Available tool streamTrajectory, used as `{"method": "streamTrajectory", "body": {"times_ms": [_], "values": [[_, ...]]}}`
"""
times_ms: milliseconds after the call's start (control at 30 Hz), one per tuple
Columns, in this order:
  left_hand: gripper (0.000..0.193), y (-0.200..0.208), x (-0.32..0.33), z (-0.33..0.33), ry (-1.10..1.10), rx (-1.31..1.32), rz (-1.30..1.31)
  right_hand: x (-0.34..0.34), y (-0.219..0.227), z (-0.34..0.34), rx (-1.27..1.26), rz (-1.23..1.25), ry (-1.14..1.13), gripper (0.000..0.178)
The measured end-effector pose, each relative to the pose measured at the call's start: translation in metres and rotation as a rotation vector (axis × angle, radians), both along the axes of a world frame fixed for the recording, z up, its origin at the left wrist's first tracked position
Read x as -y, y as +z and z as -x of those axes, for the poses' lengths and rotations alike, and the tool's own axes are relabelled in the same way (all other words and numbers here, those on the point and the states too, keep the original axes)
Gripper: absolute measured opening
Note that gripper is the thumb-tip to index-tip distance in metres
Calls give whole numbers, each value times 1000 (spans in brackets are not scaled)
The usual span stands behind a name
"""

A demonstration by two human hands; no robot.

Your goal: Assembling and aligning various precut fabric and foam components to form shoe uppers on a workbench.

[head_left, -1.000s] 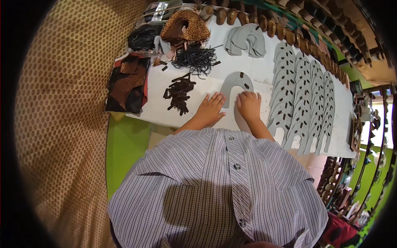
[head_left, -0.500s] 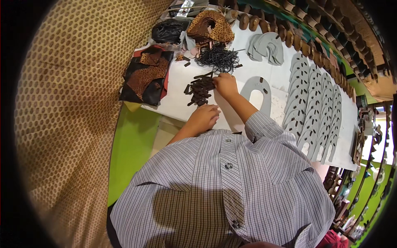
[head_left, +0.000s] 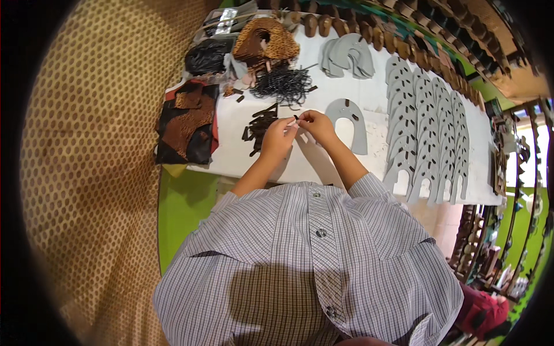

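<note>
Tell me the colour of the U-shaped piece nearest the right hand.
The U-shaped piece is grey; it shows best in the head view.

Head-worn fisheye view, downward over the table (head_left: 231,124)

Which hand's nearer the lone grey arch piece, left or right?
Right. The right hand is just left of the lone grey arch piece; the left hand is farther left, by the dark strip pile.
</note>
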State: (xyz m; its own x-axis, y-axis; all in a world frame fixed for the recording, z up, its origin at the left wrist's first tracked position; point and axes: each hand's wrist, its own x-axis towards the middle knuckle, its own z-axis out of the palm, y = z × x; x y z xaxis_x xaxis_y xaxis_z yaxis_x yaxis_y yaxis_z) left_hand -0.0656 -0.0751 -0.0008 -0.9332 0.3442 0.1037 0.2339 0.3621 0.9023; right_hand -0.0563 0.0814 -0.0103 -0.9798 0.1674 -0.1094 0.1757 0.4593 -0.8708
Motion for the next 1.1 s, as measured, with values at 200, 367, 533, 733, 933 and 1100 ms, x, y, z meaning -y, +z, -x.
{"method": "streamTrajectory", "body": {"times_ms": [200, 367, 533, 733, 933, 1100], "values": [[27, -3, -54, 14, -136, 275, -7, -41, -4, -30, 59, 161, -130, 21], [22, -21, -86, 31, -179, 169, 37, -80, -4, -42, 82, 64, -148, 24], [18, -15, -113, 51, -318, -37, 411, -123, -8, -28, -17, -185, -249, 23], [12, -16, -130, 55, -282, -42, 377, -144, -20, -10, -121, -491, -234, 28], [9, -16, -132, 52, -235, -187, 500, -144, -19, 7, -21, -550, -147, 33], [8, -26, -124, 44, -170, -342, 497, -149, -14, 16, 79, -547, -62, 33]]}}
